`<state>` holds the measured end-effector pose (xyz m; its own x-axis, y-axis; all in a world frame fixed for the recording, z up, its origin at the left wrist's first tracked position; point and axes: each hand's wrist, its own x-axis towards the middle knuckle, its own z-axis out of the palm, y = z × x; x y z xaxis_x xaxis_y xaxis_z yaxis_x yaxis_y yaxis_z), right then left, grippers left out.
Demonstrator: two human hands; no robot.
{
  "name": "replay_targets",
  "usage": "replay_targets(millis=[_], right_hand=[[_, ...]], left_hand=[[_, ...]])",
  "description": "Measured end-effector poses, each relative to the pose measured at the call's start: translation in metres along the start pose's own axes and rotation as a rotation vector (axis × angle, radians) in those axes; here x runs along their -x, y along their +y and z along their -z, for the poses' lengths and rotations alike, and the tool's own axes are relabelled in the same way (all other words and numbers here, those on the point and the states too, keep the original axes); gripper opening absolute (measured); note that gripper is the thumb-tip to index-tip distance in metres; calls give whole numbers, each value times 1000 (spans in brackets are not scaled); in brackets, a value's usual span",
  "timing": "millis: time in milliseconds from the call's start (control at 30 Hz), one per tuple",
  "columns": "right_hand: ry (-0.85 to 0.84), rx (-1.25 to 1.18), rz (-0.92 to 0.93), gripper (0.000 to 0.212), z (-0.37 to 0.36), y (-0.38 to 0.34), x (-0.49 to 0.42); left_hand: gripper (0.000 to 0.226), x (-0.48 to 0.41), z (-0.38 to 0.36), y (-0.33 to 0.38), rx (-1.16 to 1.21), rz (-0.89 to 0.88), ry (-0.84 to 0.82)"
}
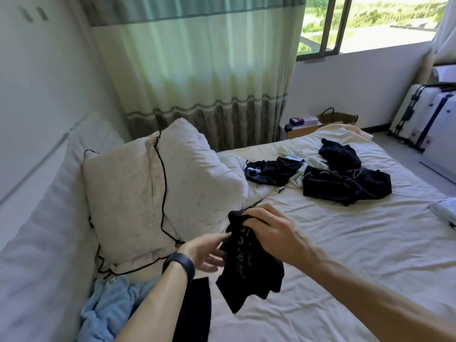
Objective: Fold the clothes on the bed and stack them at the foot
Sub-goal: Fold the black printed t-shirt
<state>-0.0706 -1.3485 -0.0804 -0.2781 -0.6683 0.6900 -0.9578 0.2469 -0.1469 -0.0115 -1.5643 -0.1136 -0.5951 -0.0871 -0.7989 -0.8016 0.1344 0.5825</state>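
My right hand (pixel 271 233) grips the top of a small black garment with pale lettering (pixel 249 270), which hangs above the white bed sheet (pixel 345 255). My left hand (pixel 209 250), with a dark wristband, touches the garment's left edge with loosely bent fingers. More black clothes lie crumpled further up the bed: one heap (pixel 345 186), another (pixel 271 171) and a third (pixel 339 154). A flat black piece (pixel 195 309) lies below my left forearm. A light blue knitted item (pixel 108 307) sits at the lower left.
Two white pillows with black piping (pixel 138 193) lean against the padded headboard on the left. A green curtain (pixel 197 70) hangs behind the bed. A bedside table (pixel 303 127) and suitcases (pixel 424 114) stand at the far right. A folded white item (pixel 444 211) lies at the bed's right edge.
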Motion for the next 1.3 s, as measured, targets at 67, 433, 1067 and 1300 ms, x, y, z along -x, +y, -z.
replay_targets(millis=[67, 433, 1067, 1300], right_hand=[[12, 19, -4, 18, 9, 5, 5], [122, 71, -78, 13, 37, 38, 40], [-46, -403, -705, 11, 71, 85, -25], [-290, -393, -561, 29, 53, 77, -86]], left_hand=[[33, -3, -9, 8, -73, -85, 89], [40, -5, -36, 41, -542, -292, 37], [33, 128, -10, 191, -1007, -1336, 747], [27, 160, 6, 214, -876, -1342, 872]])
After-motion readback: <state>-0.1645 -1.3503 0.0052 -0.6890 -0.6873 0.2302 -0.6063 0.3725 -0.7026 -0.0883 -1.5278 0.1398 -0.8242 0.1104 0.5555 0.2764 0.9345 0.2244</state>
